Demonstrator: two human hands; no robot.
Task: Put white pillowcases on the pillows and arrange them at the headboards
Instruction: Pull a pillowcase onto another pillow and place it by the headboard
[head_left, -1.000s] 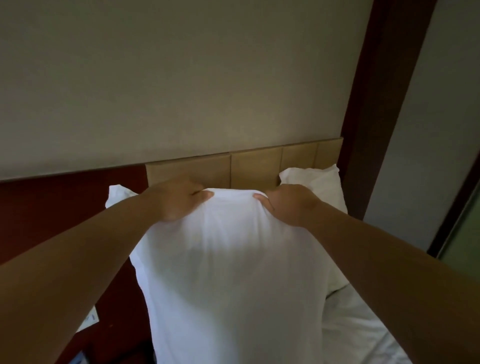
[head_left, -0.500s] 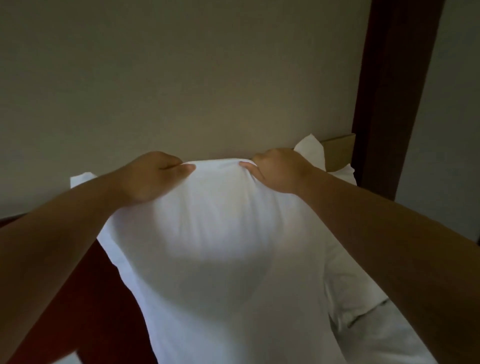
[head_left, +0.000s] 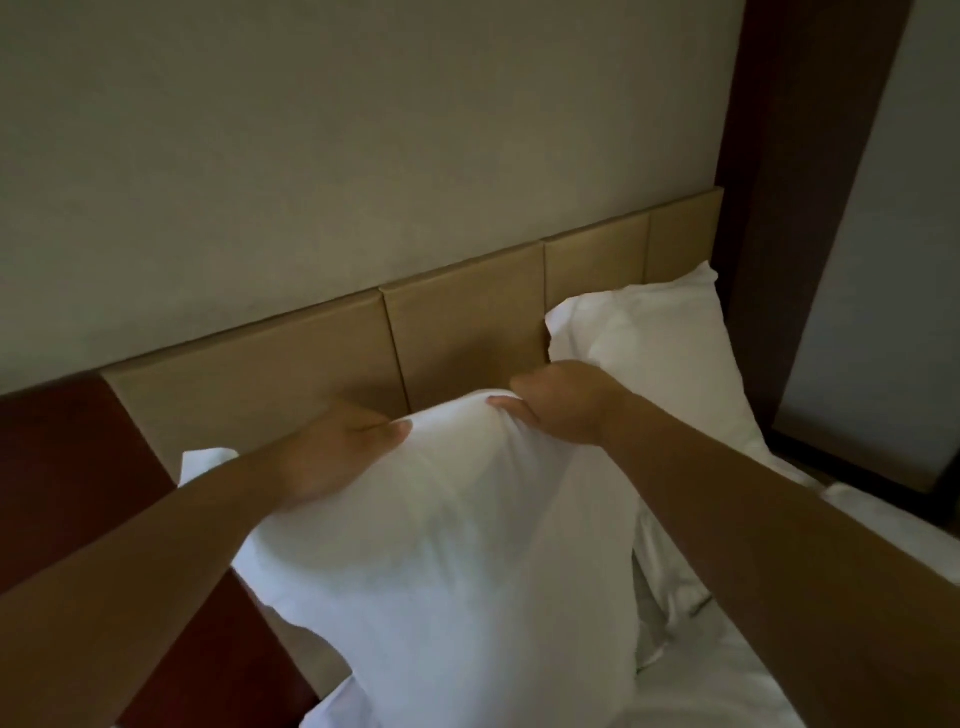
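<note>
Lower than before, our left hand (head_left: 332, 452) and right hand (head_left: 563, 402) stay closed on the top edge of the soft white cased pillow (head_left: 447, 561), before the beige padded headboard (head_left: 322, 358), beside a second white pillow (head_left: 654, 353).

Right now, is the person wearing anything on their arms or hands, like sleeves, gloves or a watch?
No. The left hand and right hand are bare, with no gloves, rings or watch showing. Both forearms are uncovered all the way to the picture's edge, so no sleeve is visible. Short fingernails show on the thumbs.
</note>
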